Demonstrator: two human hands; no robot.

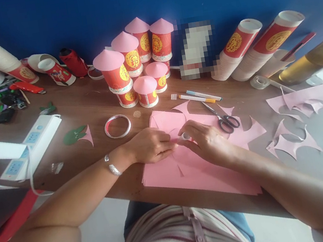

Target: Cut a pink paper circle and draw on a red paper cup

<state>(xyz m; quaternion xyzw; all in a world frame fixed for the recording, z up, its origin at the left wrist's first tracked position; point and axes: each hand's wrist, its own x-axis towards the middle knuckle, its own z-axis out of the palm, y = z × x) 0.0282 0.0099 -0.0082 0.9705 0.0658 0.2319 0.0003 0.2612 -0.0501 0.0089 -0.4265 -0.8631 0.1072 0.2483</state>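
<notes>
A stack of pink paper sheets (164, 175) lies on the table before me. My left hand (154, 144) has its fingers curled and pressed down on a cut piece of pink paper on top of the stack. Close beside it, my right hand (205, 138) is closed around a small white-ended tube that looks like a glue stick (185, 136). Its tip points at the paper near my left fingertips. Fingers partly hide the cut piece. Black-handled scissors (228, 123) rest on the sheets, just beyond my right hand.
Several red cups with pink cone roofs (131, 54) stand at the back. Stacked paper cups (238, 45) lean at right, near a tape roll (259, 81). Markers (197, 98), a tape ring (117, 126), pink scraps (294, 138) and a white power strip (32, 145) surround the sheets.
</notes>
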